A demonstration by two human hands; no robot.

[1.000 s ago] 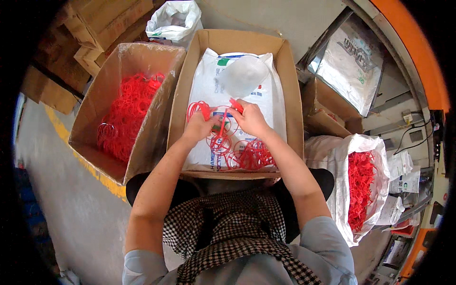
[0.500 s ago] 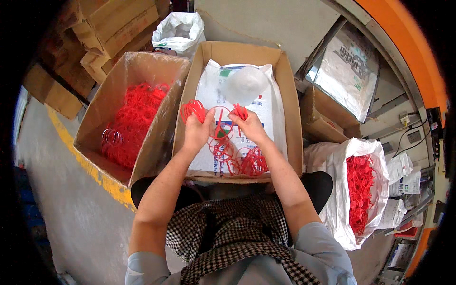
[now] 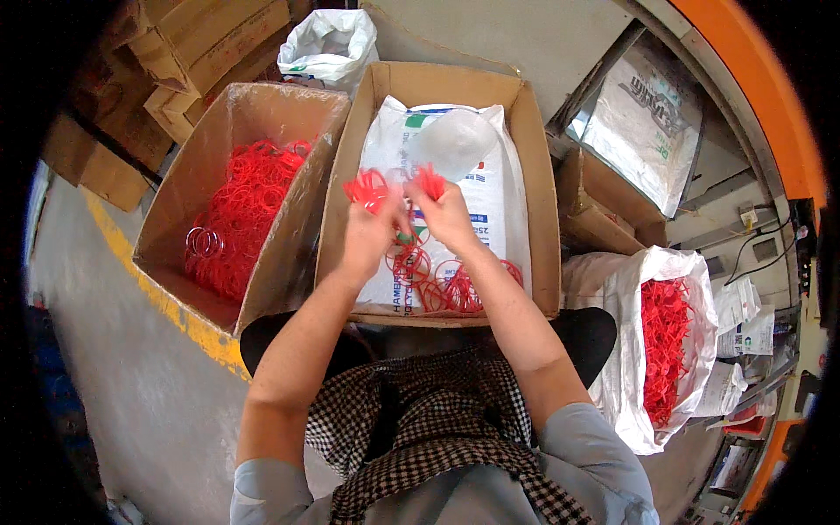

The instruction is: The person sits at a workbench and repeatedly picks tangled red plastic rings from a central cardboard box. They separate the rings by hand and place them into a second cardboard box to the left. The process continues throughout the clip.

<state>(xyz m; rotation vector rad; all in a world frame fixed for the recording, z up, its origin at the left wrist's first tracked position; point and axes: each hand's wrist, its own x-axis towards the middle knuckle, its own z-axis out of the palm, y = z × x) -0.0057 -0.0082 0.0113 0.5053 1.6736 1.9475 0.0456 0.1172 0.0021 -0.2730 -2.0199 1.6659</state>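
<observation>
Over the open cardboard box point(image 3: 541, 219) in front of me, my two hands are close together. My left hand point(image 3: 372, 238) is closed on a bunch of thin red plastic rings point(image 3: 366, 187), which fan out above the fingers. Red plastic strips point(image 3: 428, 180) stick up from my closed right hand point(image 3: 446, 217). Motion blurs the fingertips and whatever is between the hands. Below them, several loose red rings point(image 3: 459, 289) lie on a white printed sack point(image 3: 385, 144) inside the box. A translucent round piece point(image 3: 455, 143) rests near the sack's far end.
To the left, a tilted carton point(image 3: 184, 171) holds a heap of red rings point(image 3: 249, 210). On the right, an open white sack point(image 3: 612, 350) contains red strip scraps point(image 3: 663, 350). Another white sack point(image 3: 328, 44) stands behind. Stacked cartons point(image 3: 219, 44) are at the far left.
Both hands have come closer together, the left moving right and slightly down. The single ring that hung between them is now blurred. The view has shifted slightly.
</observation>
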